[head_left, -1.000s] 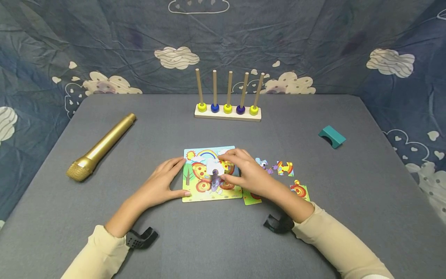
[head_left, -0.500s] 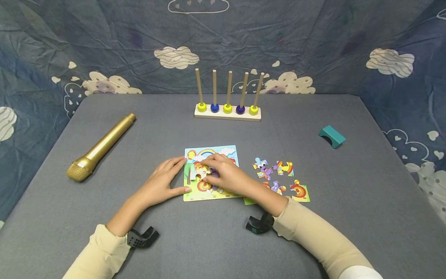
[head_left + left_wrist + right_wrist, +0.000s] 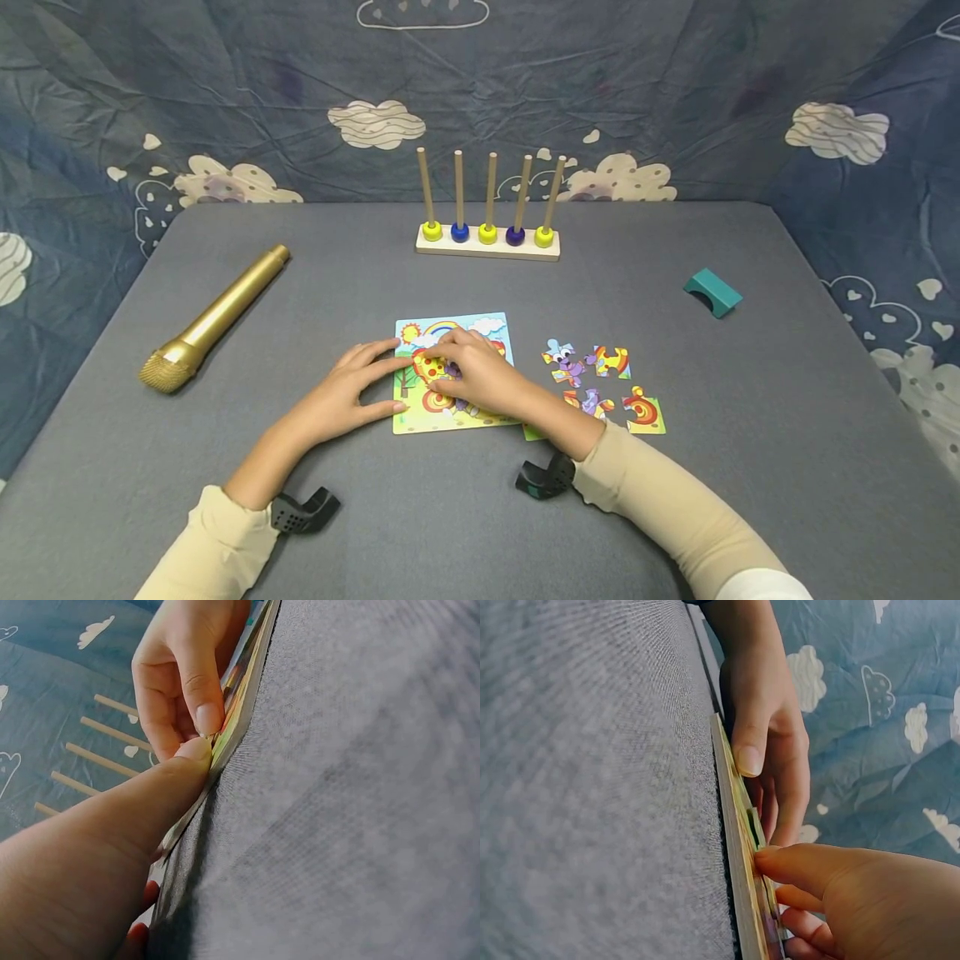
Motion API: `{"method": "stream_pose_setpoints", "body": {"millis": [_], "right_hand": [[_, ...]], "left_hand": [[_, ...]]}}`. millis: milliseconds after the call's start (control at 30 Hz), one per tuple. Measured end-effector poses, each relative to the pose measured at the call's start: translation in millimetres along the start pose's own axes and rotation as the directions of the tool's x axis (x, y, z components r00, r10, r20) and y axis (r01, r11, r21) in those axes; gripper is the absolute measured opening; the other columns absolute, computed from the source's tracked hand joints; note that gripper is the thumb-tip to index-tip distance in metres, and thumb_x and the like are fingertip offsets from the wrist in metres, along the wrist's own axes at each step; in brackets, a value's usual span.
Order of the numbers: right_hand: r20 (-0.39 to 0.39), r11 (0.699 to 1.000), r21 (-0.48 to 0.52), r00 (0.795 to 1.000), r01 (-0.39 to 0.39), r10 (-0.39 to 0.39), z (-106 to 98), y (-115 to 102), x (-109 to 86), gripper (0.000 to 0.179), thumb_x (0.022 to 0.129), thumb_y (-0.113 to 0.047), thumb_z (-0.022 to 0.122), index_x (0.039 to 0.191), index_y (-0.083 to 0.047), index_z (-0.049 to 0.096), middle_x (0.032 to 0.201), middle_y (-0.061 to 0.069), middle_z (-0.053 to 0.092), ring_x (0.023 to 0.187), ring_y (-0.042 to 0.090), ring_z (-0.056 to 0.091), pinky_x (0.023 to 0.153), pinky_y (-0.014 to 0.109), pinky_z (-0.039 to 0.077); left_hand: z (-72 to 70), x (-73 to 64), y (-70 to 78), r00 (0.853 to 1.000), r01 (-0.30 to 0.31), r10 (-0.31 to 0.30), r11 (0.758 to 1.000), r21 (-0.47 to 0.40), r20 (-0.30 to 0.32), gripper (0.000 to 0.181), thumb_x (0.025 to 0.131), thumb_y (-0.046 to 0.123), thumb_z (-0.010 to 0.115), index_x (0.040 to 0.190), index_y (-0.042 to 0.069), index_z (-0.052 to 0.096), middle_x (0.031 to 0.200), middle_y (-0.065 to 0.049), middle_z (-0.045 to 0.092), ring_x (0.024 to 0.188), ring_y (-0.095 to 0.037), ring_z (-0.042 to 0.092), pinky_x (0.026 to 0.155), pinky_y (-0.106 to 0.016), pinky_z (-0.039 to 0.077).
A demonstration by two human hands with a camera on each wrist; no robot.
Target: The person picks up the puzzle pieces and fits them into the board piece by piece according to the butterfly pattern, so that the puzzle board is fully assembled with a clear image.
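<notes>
A jigsaw piece [image 3: 429, 368] is pinched by the right hand [image 3: 483, 375], the puzzle board [image 3: 414, 422] touched by the spread left hand [image 3: 347, 389].

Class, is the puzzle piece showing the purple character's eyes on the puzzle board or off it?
Off: in the head view, that piece lies on the table right of the board, with a gap between.

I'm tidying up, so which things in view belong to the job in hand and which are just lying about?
Seem part of the job:
puzzle board
puzzle piece at the right hand
loose puzzle pieces

Seem just lying about:
gold microphone
beaded peg rack
teal block
</notes>
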State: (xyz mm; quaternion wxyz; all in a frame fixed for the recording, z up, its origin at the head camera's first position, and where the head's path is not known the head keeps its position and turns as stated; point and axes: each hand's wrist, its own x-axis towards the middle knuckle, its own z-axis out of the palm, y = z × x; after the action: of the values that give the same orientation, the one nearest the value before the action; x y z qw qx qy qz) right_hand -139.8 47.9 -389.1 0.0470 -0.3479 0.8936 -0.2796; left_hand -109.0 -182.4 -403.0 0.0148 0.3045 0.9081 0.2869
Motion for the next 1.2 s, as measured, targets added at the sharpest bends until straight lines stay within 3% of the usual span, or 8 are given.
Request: {"method": "stream_pose_setpoints", "body": {"millis": [233,367,533,767,967,1200], "right_hand": [[0.023,1.0,-0.019,0.999,-0.024,0.025,-2.7,-3.7,-1.5,0.043,0.077,-0.031,0.07,0.117,-0.014,0.062,0.102,-0.005,0.048,0.086,0.012,0.039,0.074,0.029,0.034],[0.089,0.999,-0.034,0.995,-0.03,0.033,-6.0,-5.1,-3.8,0.054,0.077,-0.035,0.069,0.125,-0.017,0.055,0.111,-0.003,0.047,0.095,0.014,0.041,0.08,0.032,0.033],[0.13,0.999,0.049,0.992,-0.01,0.003,-16.5,-5.6,-11.1,0.059,0.078,-0.031,0.069,0.131,-0.015,0.047,0.121,0.002,0.043,0.109,0.018,0.04,0.09,0.035,0.035],[-0.014,0.987,0.147,0.998,0.068,-0.067,-53.0,2.5,-33.8,0.065,0.078,-0.028,0.071,0.133,-0.01,0.042,0.131,0.006,0.038,0.121,0.02,0.034,0.097,0.041,0.032],[-0.142,0.985,0.161,0.989,0.058,-0.035,-80.0,20.9,-65.5,0.07,0.075,-0.025,0.074,0.135,-0.012,0.04,0.135,0.005,0.036,0.124,0.021,0.032,0.097,0.047,0.031],[-0.172,0.984,0.178,0.984,-0.012,0.043,-85.9,52.8,-94.4,0.071,0.073,-0.021,0.075,0.134,-0.012,0.04,0.133,0.006,0.038,0.123,0.025,0.033,0.094,0.053,0.031]], "left_hand": [[-0.4,-0.7,0.4,1.0,-0.001,0.001,1.0,-0.004,0.004,0.057,0.079,0.039,0.067,0.129,0.016,0.051,0.14,-0.009,0.033,0.127,-0.032,0.025,0.102,-0.051,0.016],[-1.0,-1.0,0.8,1.0,0.011,-0.011,1.0,-0.008,0.021,0.062,0.076,0.044,0.068,0.13,0.018,0.05,0.141,-0.007,0.032,0.128,-0.031,0.024,0.102,-0.05,0.017],[-0.8,-0.5,1.0,0.999,0.019,-0.019,1.0,-0.006,0.038,0.066,0.074,0.047,0.068,0.13,0.018,0.049,0.142,-0.006,0.03,0.129,-0.031,0.022,0.103,-0.049,0.015],[-0.2,-0.2,1.3,0.998,0.032,-0.032,0.999,-0.003,0.046,0.071,0.071,0.05,0.07,0.131,0.019,0.049,0.143,-0.005,0.028,0.129,-0.031,0.02,0.103,-0.049,0.014],[-0.6,-0.5,2.6,0.997,0.047,-0.047,0.999,-0.004,0.056,0.075,0.068,0.052,0.071,0.132,0.019,0.048,0.143,-0.005,0.027,0.13,-0.031,0.018,0.104,-0.048,0.011],[-0.2,-0.4,1.9,0.998,0.049,-0.048,0.999,-0.008,0.051,0.075,0.068,0.053,0.071,0.131,0.019,0.048,0.143,-0.004,0.027,0.13,-0.031,0.018,0.104,-0.049,0.011]]}}
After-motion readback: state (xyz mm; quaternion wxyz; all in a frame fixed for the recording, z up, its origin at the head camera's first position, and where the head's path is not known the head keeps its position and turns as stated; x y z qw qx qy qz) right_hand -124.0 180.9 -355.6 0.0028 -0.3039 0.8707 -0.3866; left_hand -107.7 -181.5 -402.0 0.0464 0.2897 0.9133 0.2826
